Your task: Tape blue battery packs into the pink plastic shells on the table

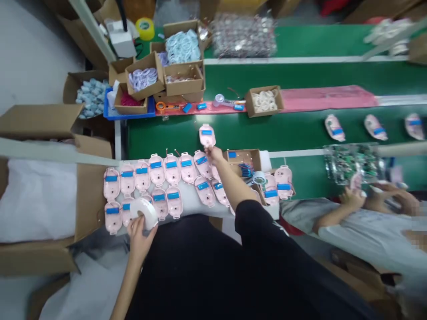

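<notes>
My left hand (139,233) grips a white roll of tape (144,213) at the near edge of the work surface. My right hand (215,154) reaches forward, fingers closed on a pink shell (207,135) with a blue battery, held over the green conveyor belt (233,129). Below my arms, several pink shells (156,169) with blue batteries lie in two rows on a white sheet.
Open cardboard boxes (182,80) of parts stand at the belt's far left. A small box (265,101) of white rings rests on a pink strip. More pink shells (334,127) ride the belt at right. Another person (367,222) works beside me at right.
</notes>
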### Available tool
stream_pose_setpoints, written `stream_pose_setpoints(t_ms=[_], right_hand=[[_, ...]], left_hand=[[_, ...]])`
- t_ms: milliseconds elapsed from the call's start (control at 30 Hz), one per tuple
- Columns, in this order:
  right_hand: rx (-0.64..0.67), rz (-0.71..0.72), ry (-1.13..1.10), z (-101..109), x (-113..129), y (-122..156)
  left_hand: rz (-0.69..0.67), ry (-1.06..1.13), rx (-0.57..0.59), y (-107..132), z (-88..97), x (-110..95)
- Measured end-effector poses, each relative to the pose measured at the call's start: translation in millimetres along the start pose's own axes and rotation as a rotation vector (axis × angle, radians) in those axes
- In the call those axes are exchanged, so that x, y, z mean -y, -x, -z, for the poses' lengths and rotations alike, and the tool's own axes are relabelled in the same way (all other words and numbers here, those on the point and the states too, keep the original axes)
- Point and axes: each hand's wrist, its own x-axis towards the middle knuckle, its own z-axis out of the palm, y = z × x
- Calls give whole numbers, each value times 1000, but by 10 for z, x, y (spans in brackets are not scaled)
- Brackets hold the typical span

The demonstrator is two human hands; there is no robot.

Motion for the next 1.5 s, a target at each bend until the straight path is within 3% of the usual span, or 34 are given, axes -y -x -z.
stream_pose_setpoints(t_ms=[67, 133, 200, 333, 367, 433, 500, 600, 700, 767, 867, 1067, 1233, 1333, 1500], right_hand=[[-16, -80, -12, -113, 23, -93], [34, -113, 65, -188, -105, 180], [224, -71, 205, -251, -351, 826], [1006, -33, 368, -510, -1043, 2561], [1129, -24, 382, -604, -1194, 2917], [1216, 1, 429, -762, -1382, 3424], [1080, 85, 559, -818, -1394, 3686], [810, 319, 902, -702, -1209, 3863], [808, 535, 1220, -546, -1032, 4042], [831, 612, 1372, -502, -988, 4178], [757, 681, 1508, -496, -991, 4327], [666, 802, 1562, -468, -952, 4362], [789, 852, 1405, -444, -1017, 4376], [828, 857, 1335, -431, -1130, 4433], [811, 818, 1323, -397, -1357, 4527]], left_hand=[[19, -40, -16, -15, 108, -150], [34, -58, -35, -34, 219, -258], [34, -50, -37, -52, 331, -326], [-76, -1, -8, -94, 578, -321], [-122, 2, -9, -112, 644, -279], [-205, -19, -19, -156, 771, -141], [-271, -61, -34, -200, 874, 44], [-365, -93, 17, -213, 950, 301], [-445, -93, 143, -120, 950, 423], [-479, -101, 205, -21, 942, 434], [-509, -114, 221, 114, 946, 423], [-587, -106, 229, 273, 1029, 486], [-673, -14, 330, 386, 1066, 536], [-621, 39, 324, 461, 971, 544], [-481, 67, 205, 528, 676, 535]])
